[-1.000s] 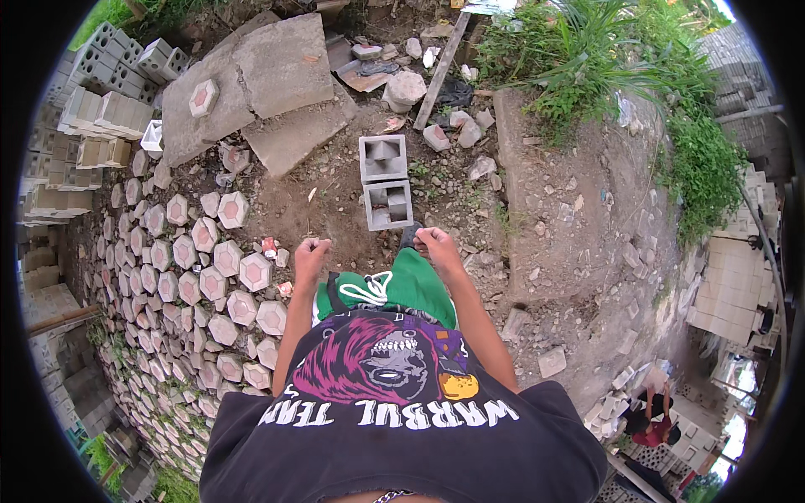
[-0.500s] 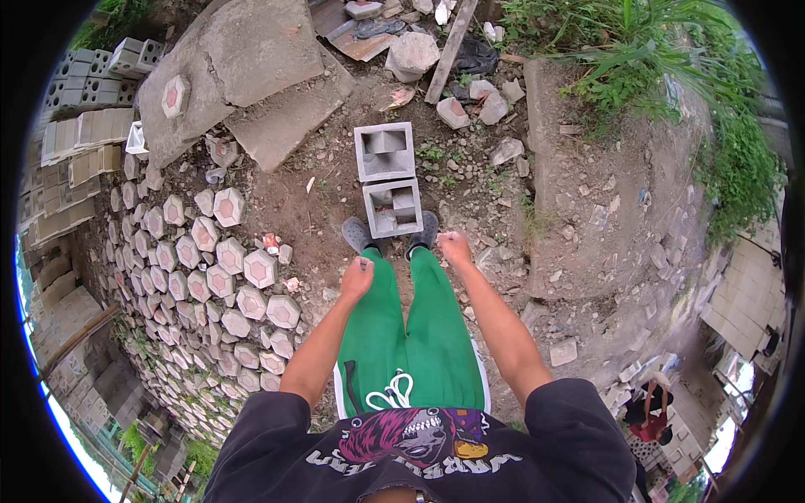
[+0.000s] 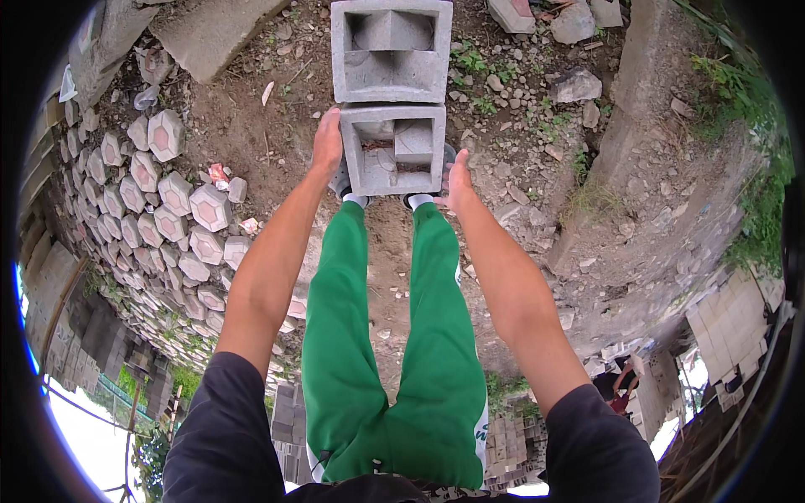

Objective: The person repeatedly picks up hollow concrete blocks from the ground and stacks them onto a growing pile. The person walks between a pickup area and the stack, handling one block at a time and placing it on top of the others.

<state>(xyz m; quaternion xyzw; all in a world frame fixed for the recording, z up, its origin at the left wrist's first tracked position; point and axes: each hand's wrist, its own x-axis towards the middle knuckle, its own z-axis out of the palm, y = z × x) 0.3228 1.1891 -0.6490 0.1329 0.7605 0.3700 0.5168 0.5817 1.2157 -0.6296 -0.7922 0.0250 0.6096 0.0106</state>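
Note:
Two grey concrete blocks with angled inner pockets stand end to end on the dirt in front of me. The near block [image 3: 354, 159] is between my feet and hides most of my shoes. My left hand [image 3: 328, 142] lies flat along its left side, fingers stretched out, at or very near the surface. On the other side my right hand [image 3: 457, 183] is held with fingers apart, a small gap from the block's right wall. Beyond it, the far block [image 3: 392, 69] has neither hand on it.
Rows of hexagonal pavers [image 3: 176, 194] cover the ground at left. A broken concrete slab [image 3: 214, 33] lies at far left. Loose stones [image 3: 575, 85] and weeds are scattered at right, beside a raised concrete edge [image 3: 616, 126]. Another person [image 3: 619, 387] is at lower right.
I have bent down, so the blocks look larger and closer. Both hands have gone from loosely curled beside my legs to stretched out at either side of the near block.

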